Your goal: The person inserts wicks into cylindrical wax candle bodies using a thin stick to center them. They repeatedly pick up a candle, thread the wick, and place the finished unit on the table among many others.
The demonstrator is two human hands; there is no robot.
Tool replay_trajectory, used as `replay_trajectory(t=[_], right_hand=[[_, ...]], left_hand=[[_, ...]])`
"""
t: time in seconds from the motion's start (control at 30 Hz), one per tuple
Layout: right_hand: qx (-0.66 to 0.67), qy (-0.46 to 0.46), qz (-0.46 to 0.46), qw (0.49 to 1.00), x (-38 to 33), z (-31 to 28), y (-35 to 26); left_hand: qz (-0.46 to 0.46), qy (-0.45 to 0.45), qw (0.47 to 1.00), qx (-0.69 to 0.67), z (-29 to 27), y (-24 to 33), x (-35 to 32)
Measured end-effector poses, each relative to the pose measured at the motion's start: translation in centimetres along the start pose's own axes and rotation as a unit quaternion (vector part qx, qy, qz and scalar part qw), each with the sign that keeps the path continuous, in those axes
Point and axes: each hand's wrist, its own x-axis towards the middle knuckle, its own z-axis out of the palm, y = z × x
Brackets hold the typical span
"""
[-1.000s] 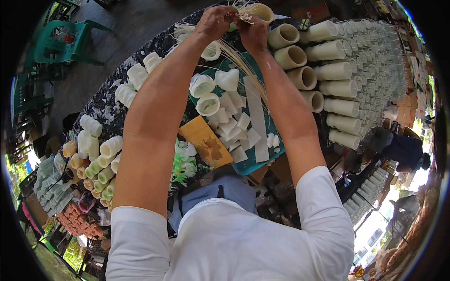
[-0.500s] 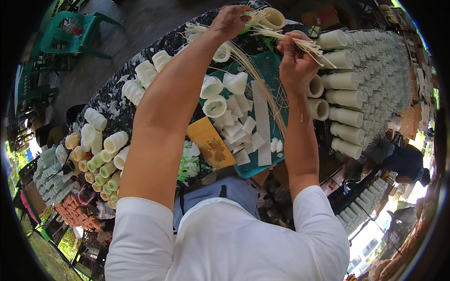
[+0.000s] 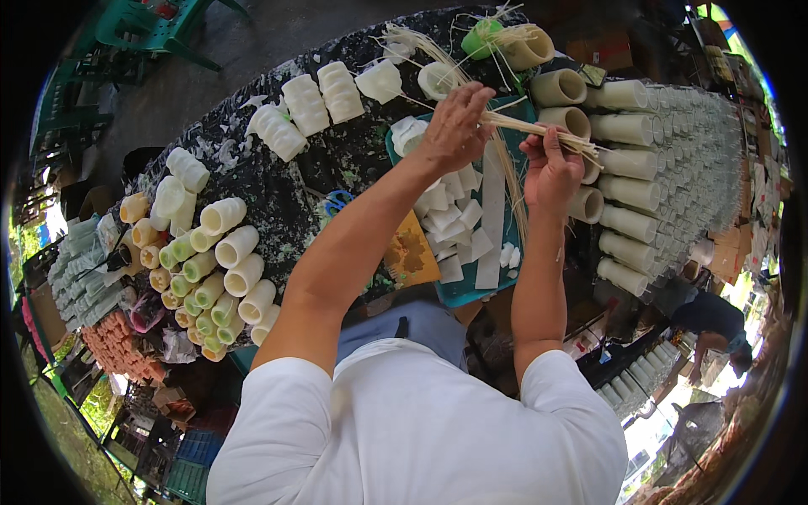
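Pale cream candle wicks [image 3: 532,128] stretch as a loose bundle between my hands, above a teal tray [image 3: 459,295]. My right hand [image 3: 554,168] is closed around the bundle, with the strand ends fanning out to its right. At the other end, my left hand [image 3: 455,128] has its fingers bent and closed on the strands; its fingertips are partly hidden. Longer wicks [image 3: 510,181] trail across the tray, beside a flat white strip [image 3: 491,215] and white wax squares [image 3: 446,215]. Beyond my hands, more strands hang from a hollow cream cylinder [image 3: 528,49] and a green piece [image 3: 481,39].
Wavy white wax candles [image 3: 305,105] stand along the dark, wax-flecked tabletop [image 3: 295,181]. Hollow cream and green candles [image 3: 223,269] crowd the left. Rows of clear glasses [image 3: 694,160] and cream cylinders [image 3: 627,158] fill the right. A yellow block [image 3: 414,252] lies near me. Another person [image 3: 711,324] bends down at far right.
My left hand has come back from the green piece and cylinder at the far edge to the bundle's left end. My right hand, still gripping the wicks, is slightly lower. The view has shifted.
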Motion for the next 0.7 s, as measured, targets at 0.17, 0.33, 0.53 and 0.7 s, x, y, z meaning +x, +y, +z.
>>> replay_trajectory(t=[0.17, 0.33, 0.53, 0.7], right_hand=[[-0.039, -0.004, 0.059, 0.998, -1.9, 0.0, 0.7], [-0.068, -0.131, 0.216, 0.965, -6.3, 3.4, 2.6], [-0.168, -0.345, 0.368, 0.847, -12.3, 8.8, 5.6], [-0.165, -0.378, 0.425, 0.806, -15.7, 11.9, 9.0]], left_hand=[[-0.209, -0.178, 0.960, -0.058, -5.8, 2.3, -2.6], [-0.342, -0.314, 0.851, -0.248, -14.8, 4.8, -11.2], [-0.579, -0.250, 0.665, -0.400, -20.4, 6.7, -20.5], [-0.603, -0.098, 0.630, -0.480, -23.9, 8.5, -27.6]])
